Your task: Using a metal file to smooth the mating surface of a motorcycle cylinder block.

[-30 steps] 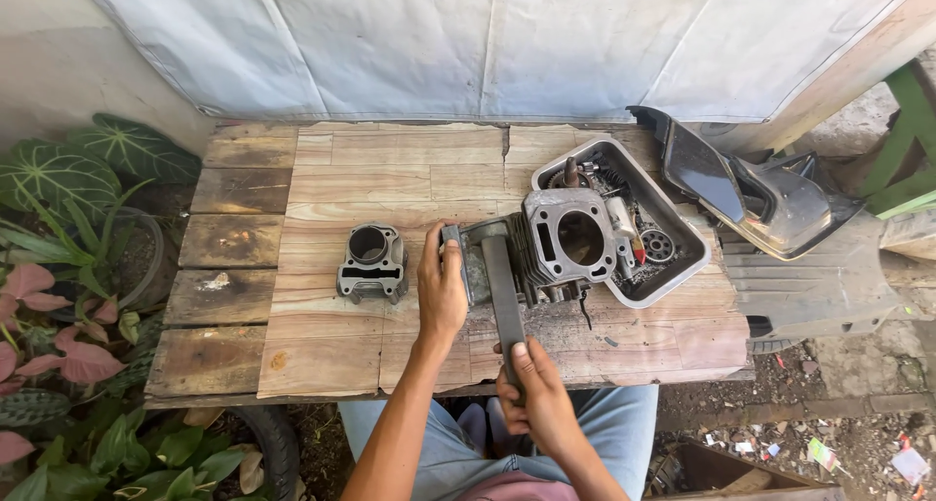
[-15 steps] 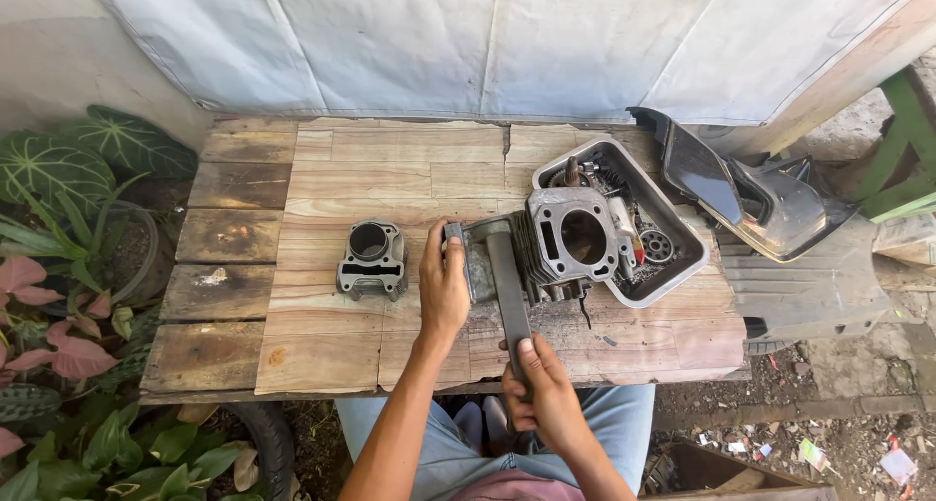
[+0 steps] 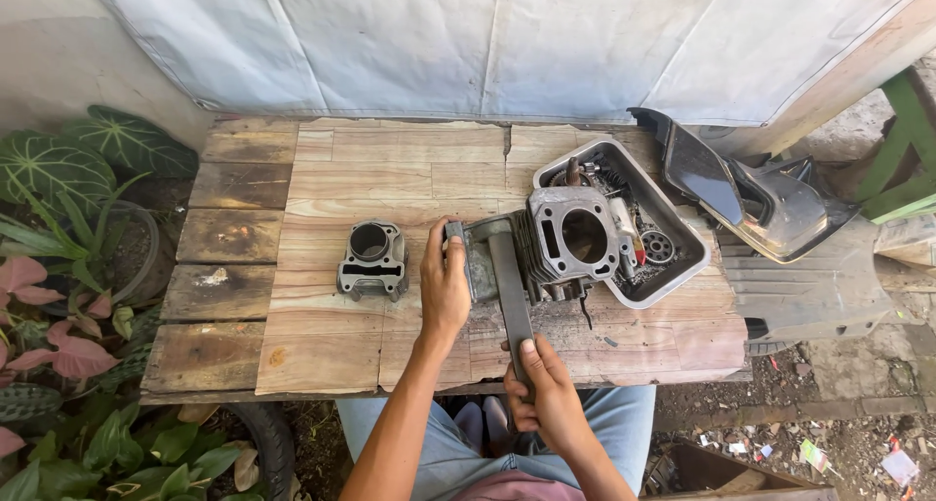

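Here, at the centre of the frame, the left hand presses down on a grey metal block lying on the wooden desk just beside the engine cylinder. The right hand, lower centre, is closed around the long flat bar that lies across the block. This looks like a scraping or levering stroke; it calls for a steady brace.

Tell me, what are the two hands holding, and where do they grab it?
The right hand grips the near end of a long grey bar. The left hand presses on the grey engine part under the bar's far end.
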